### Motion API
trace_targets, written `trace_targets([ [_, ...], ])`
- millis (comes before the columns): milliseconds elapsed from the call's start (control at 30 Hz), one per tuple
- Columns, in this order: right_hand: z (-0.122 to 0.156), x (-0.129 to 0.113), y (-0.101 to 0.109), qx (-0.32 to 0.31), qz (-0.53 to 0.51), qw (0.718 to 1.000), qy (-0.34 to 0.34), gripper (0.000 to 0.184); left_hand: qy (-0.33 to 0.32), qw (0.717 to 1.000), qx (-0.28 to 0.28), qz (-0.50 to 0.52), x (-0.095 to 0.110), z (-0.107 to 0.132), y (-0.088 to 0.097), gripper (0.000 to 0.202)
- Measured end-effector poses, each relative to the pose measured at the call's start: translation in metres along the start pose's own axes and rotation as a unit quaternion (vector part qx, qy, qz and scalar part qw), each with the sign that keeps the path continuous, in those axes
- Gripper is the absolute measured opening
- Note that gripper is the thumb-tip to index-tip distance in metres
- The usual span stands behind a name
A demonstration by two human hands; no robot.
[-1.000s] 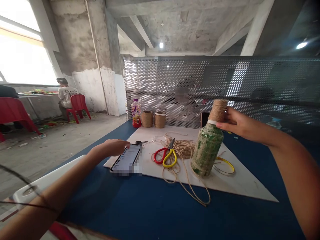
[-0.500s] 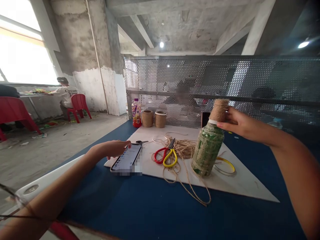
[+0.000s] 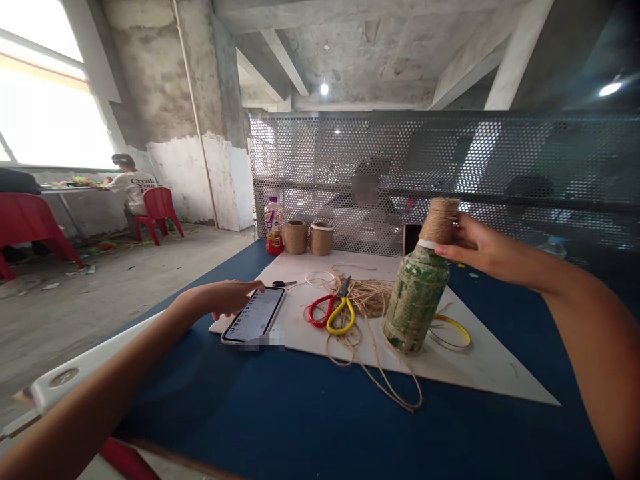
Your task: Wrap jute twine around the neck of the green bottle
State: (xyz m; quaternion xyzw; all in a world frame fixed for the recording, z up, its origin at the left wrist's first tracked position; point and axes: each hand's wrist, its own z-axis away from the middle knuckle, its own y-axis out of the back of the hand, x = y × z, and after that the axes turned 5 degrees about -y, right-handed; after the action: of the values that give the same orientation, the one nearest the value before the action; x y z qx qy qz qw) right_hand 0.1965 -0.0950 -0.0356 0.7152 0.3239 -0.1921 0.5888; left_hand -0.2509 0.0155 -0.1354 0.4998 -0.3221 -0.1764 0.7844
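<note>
My right hand (image 3: 480,243) grips the neck of a green bottle (image 3: 416,300) from the right. Brown twine is wound thickly round its neck, and a white band sits below that. The bottle stands slightly tilted on a white board (image 3: 480,367). My left hand (image 3: 235,297) is over a phone (image 3: 256,315) with a lit screen, its index finger stretched to the screen's upper edge and holding nothing. Between the hands lie scissors (image 3: 335,313) with one red and one yellow handle, beside a loose heap of twine (image 3: 370,298). A yellow ring (image 3: 463,327) lies right of the bottle.
At the back stand two twine-wrapped jars (image 3: 296,238) and a drink bottle (image 3: 273,227) with a purple cap. A black key (image 3: 284,284) lies above the phone. A perforated metal screen (image 3: 320,153) borders the blue table (image 3: 310,427). Another person (image 3: 133,187) sits far left.
The view has shifted very slightly. My left index finger stays at the phone's upper edge, and my right hand keeps its grip on the bottle.
</note>
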Motion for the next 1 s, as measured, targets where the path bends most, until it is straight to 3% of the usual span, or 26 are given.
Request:
trace_targets([
  [100, -0.001, 0.003, 0.001, 0.004, 0.014, 1.000, -0.007, 0.050, 0.088, 0.995, 0.040, 0.024, 0.011, 0.010, -0.002, 0.070],
  [167, -0.002, 0.005, 0.002, 0.001, 0.011, 1.000, -0.006, 0.050, 0.104, 0.992, 0.058, 0.035, 0.021, 0.016, -0.003, 0.068],
  [433, -0.003, 0.005, 0.001, -0.005, 0.004, 1.000, -0.002, 0.047, 0.121, 0.989, 0.046, 0.067, 0.036, 0.022, 0.003, 0.076],
  [833, -0.002, 0.002, 0.000, -0.003, 0.005, 1.000, -0.010, 0.046, 0.119, 0.990, 0.021, 0.072, 0.029, 0.021, 0.000, 0.094],
  [1000, -0.001, 0.000, 0.000, -0.001, 0.008, 1.000, -0.012, 0.048, 0.120, 0.989, 0.032, 0.080, 0.031, 0.022, 0.002, 0.087],
])
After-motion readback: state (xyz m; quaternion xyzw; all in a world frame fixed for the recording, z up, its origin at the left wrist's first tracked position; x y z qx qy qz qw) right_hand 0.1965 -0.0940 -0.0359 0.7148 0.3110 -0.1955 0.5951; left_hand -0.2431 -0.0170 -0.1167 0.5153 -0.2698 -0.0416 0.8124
